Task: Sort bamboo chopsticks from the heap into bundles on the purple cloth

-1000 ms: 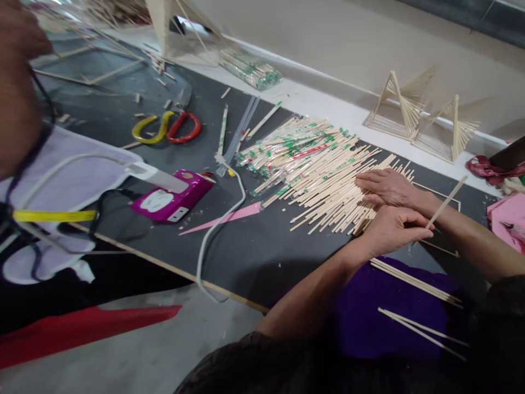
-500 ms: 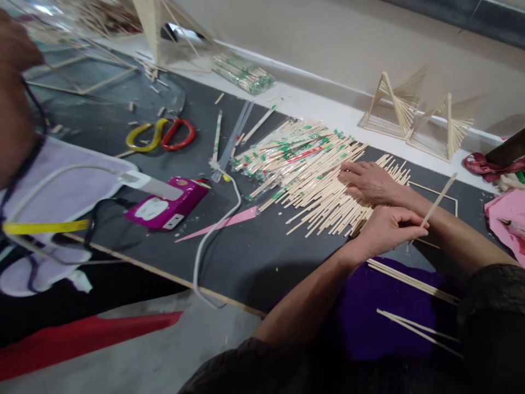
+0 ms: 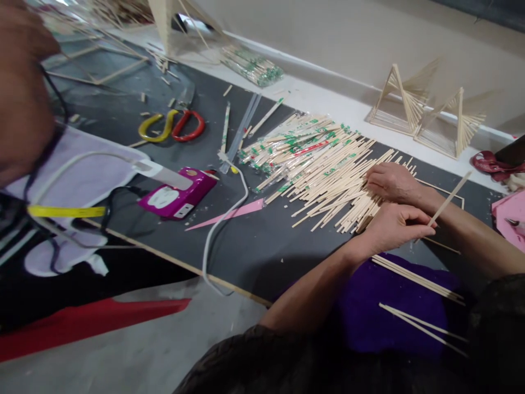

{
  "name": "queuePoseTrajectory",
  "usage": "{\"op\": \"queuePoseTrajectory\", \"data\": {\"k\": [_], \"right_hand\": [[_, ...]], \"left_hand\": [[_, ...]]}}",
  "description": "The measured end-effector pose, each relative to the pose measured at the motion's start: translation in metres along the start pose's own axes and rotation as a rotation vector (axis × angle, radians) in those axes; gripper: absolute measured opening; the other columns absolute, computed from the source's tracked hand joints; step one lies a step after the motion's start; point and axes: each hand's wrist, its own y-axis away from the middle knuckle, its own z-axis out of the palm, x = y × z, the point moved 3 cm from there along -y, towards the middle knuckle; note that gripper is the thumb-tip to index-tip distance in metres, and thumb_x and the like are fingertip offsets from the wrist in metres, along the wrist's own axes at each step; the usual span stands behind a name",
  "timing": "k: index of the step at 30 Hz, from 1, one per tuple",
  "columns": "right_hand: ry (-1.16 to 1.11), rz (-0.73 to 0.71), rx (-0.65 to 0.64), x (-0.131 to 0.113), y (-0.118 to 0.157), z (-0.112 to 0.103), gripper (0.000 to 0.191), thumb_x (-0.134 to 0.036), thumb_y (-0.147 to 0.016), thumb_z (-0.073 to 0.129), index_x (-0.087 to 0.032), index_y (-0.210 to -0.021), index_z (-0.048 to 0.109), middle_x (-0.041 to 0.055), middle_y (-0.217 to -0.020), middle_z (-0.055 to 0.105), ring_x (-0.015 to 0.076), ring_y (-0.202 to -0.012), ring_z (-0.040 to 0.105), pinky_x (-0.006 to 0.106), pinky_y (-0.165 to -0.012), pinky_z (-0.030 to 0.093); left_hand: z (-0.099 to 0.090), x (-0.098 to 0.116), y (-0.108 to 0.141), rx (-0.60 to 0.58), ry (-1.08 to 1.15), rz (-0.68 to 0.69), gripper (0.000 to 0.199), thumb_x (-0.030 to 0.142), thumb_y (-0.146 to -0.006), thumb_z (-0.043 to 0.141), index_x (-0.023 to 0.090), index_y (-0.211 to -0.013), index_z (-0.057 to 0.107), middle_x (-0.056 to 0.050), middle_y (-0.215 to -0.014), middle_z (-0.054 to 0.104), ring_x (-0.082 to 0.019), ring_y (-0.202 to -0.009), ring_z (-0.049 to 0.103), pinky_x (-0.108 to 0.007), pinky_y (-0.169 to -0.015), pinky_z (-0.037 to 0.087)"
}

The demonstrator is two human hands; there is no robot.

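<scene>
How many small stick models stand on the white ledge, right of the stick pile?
2: the left model on the white ledge, and the right model just beside it. None seems hidden.

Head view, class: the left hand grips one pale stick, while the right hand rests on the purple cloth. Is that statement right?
Not quite. The head view shows the right hand at the heap of loose sticks instead. The rest stands: the left hand grips one pale stick.
</scene>
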Motion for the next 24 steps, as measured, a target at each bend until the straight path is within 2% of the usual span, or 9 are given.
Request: {"op": "queuePoseTrajectory", "data": {"k": [6, 11, 18, 20, 24], "right_hand": [[0.145, 0.166, -0.104, 0.006, -0.027, -0.003, 0.027, -0.017, -0.097, 0.043, -0.016, -0.097, 0.07, 0.0092, -0.1, 0.07, 0.0199, -0.086, 0.057, 0.031, -0.068, 0.034], [0.228, 0.22, -0.215, 0.011, -0.046, -0.002, 0.029, -0.016, -0.096, 0.042, -0.018, -0.098, 0.071, 0.0086, -0.102, 0.07, 0.0204, -0.086, 0.058, 0.032, -0.062, 0.026], [0.268, 0.32, -0.138, 0.006, -0.054, -0.001, 0.032, -0.018, -0.097, 0.039, -0.015, -0.11, 0.067, 0.0112, -0.105, 0.069, 0.0197, -0.085, 0.059, 0.031, -0.06, 0.023], [0.231, 0.293, -0.141, -0.001, -0.051, -0.004, 0.03, -0.02, -0.098, 0.039, -0.016, -0.108, 0.067, 0.0106, -0.105, 0.069, 0.0195, -0.085, 0.059, 0.031, -0.06, 0.023], [0.14, 0.154, -0.237, -0.008, -0.041, -0.011, 0.026, -0.023, -0.098, 0.042, -0.018, -0.101, 0.067, 0.0094, -0.105, 0.068, 0.02, -0.09, 0.058, 0.03, -0.061, 0.027]], "left_hand": [[-0.001, 0.002, 0.001, -0.013, 0.052, -0.022, 0.02, 0.029, -0.081, 0.072, 0.016, -0.093, 0.08, -0.004, -0.086, 0.077, -0.012, -0.075, 0.066, -0.024, -0.072, 0.051], [-0.002, -0.001, 0.0, 0.002, 0.101, -0.009, 0.024, 0.033, -0.08, 0.073, 0.015, -0.095, 0.08, -0.005, -0.086, 0.077, -0.011, -0.072, 0.064, -0.024, -0.069, 0.05], [-0.002, -0.003, -0.001, 0.009, 0.109, 0.004, 0.023, 0.033, -0.08, 0.073, 0.016, -0.093, 0.08, -0.004, -0.086, 0.077, -0.011, -0.073, 0.063, -0.023, -0.069, 0.049], [-0.003, 0.0, -0.001, 0.01, 0.112, -0.003, 0.023, 0.032, -0.081, 0.073, 0.016, -0.094, 0.08, -0.004, -0.085, 0.077, -0.01, -0.072, 0.063, -0.022, -0.068, 0.048], [-0.003, 0.003, -0.001, 0.0, 0.119, -0.011, 0.022, 0.03, -0.08, 0.073, 0.015, -0.093, 0.08, -0.004, -0.087, 0.077, -0.01, -0.074, 0.064, -0.02, -0.067, 0.047]]}}
